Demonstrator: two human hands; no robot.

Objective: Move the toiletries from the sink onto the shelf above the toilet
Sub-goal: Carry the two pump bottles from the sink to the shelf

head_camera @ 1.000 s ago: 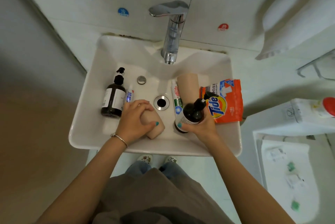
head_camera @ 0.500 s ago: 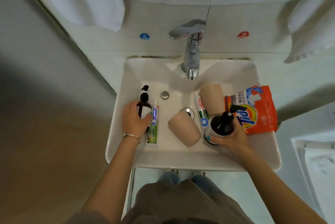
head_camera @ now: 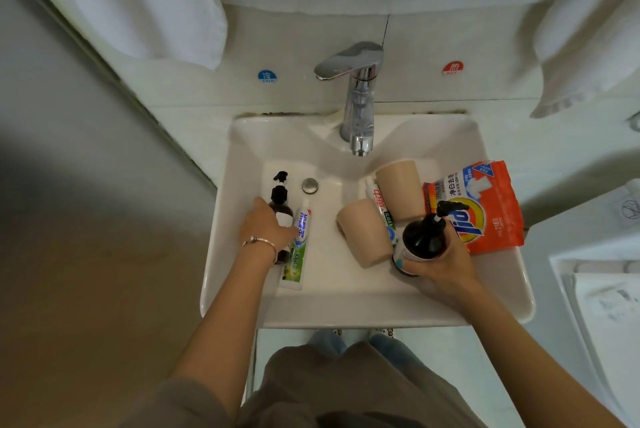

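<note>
Toiletries lie loose in the sink (head_camera: pixel 346 310), none yet on the shelf, which is out of view. Left hand (head_camera: pixel 265 227), at 9 o'clock of the drain, curls around a dark pump bottle (head_camera: pixel 280 201) lying beside a toothpaste tube (head_camera: pixel 298 247); fingers partly closed, grip probably not firm yet. Right hand (head_camera: pixel 440 259), at 4 o'clock, grips a second pump bottle (head_camera: pixel 424 237) upright, likely to carry both together. Two cups (head_camera: pixel 363 237), another tube and a detergent bag (head_camera: pixel 485 206) remain.
</note>
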